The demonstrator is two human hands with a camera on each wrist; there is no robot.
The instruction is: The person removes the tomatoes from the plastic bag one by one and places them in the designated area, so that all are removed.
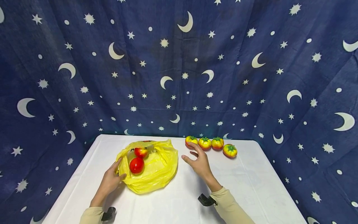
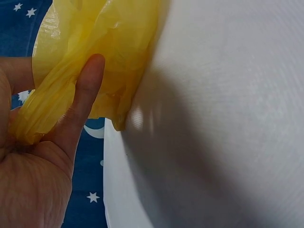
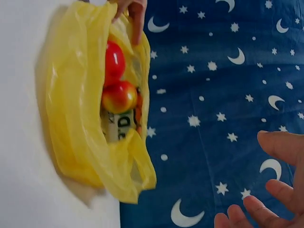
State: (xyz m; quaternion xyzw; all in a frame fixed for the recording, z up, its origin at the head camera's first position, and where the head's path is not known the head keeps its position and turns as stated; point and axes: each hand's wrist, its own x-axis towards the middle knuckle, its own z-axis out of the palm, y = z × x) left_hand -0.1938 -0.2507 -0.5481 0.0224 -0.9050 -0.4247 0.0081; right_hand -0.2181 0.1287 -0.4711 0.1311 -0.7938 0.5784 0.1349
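A yellow plastic bag [image 1: 165, 174] lies on the table with its mouth spread open. Two round fruits are inside: a glossy red one [image 1: 136, 165] and a red-and-yellow one [image 1: 141, 152] touching it. My left hand [image 1: 110, 180] grips the bag's left edge, and bunched plastic runs between its thumb and fingers in the left wrist view. Over the table right of the bag, my right hand [image 1: 199, 162] is held with spread, slightly bent fingers and nothing in them. Its fingertips are nearest the leftmost tomato-like fruit [image 1: 191, 140], partly covering it in the head view.
Three more yellow-and-red fruits with green leafy tops, among them the rightmost one [image 1: 230, 151], stand along the back right of the white table [image 1: 251, 193]. A dark blue curtain [image 1: 179, 93] with moons and stars hangs behind and on both sides.
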